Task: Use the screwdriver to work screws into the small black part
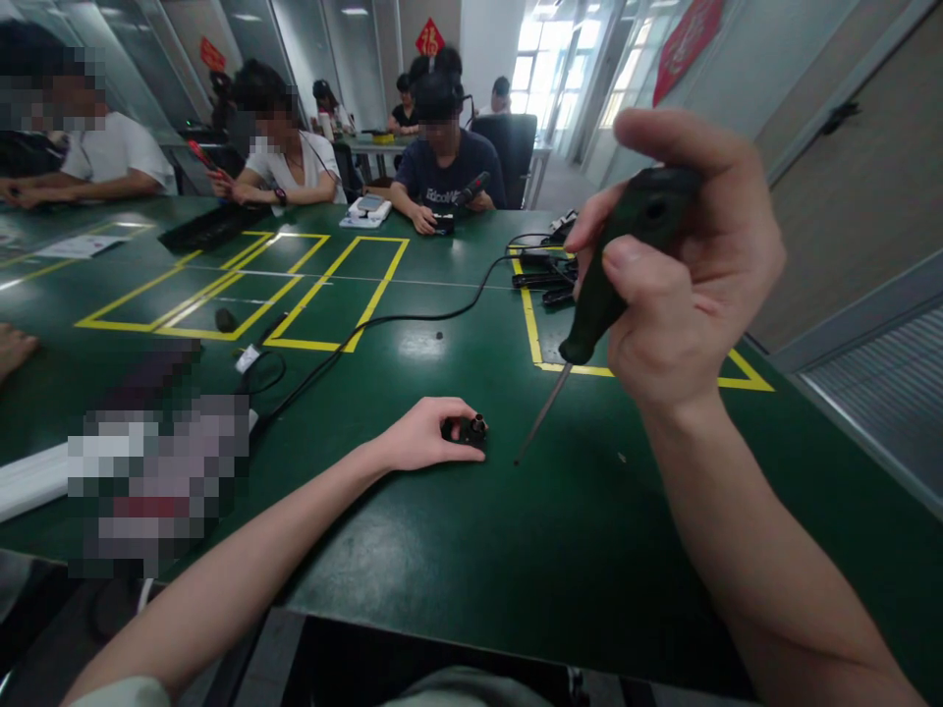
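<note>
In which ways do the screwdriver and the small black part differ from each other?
The screwdriver is long, with a thin shaft; the small black part is short and compact. The right hand holds the screwdriver raised, tilted tip-down, while the left hand holds the small black part low, near the table. Both are hand-held.

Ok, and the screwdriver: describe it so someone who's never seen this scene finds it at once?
Above the right part of the green table, the person's right hand is raised. The screwdriver is gripped in it, thick dark handle uppermost. Unlike the small black part at the left hand, it has a thin metal shaft slanting down to the left.
</note>
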### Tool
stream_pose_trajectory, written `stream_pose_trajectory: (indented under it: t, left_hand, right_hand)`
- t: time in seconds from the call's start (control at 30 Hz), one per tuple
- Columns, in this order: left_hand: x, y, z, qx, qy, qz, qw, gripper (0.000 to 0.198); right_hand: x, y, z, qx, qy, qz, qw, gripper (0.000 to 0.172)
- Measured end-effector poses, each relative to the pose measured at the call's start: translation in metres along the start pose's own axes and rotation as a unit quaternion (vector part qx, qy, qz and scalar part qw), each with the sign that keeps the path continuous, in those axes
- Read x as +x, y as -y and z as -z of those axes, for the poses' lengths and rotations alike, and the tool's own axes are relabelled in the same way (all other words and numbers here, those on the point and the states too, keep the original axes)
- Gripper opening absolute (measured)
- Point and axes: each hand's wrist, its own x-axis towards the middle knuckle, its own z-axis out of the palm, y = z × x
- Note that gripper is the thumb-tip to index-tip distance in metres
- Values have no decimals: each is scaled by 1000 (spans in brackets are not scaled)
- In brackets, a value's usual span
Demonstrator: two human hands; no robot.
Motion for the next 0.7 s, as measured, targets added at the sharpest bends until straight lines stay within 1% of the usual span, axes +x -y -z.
stream_pose_trajectory:
  t: [0.1,0.17,0.27,0.37,0.47,0.6,0.7]
  left_hand:
    - [2,-1,-10,71,-64,25,995,46]
    - [2,-4,-14,97,-79,22,992,50]
    - [1,-7,-14,69,-70,5,995,49]
    - [0,-8,-11,43,-57,3,997,41]
    - [0,-8,-10,46,-55,0,997,38]
    - [1,-8,-11,52,-54,-2,997,38]
    - [2,-9,-11,56,-54,-3,997,38]
  right_hand:
    - [-4,7,-2,-19,35,-5,999,41]
    - [-7,11,-1,-34,64,-20,997,43]
    - [-9,16,-1,-36,83,-31,995,43]
    - [-9,16,-2,-19,86,-24,996,41]
    - [-9,13,-4,-7,88,-23,996,41]
    - [-11,9,-6,-10,106,-48,993,44]
    - [-13,8,-6,1,122,-39,992,43]
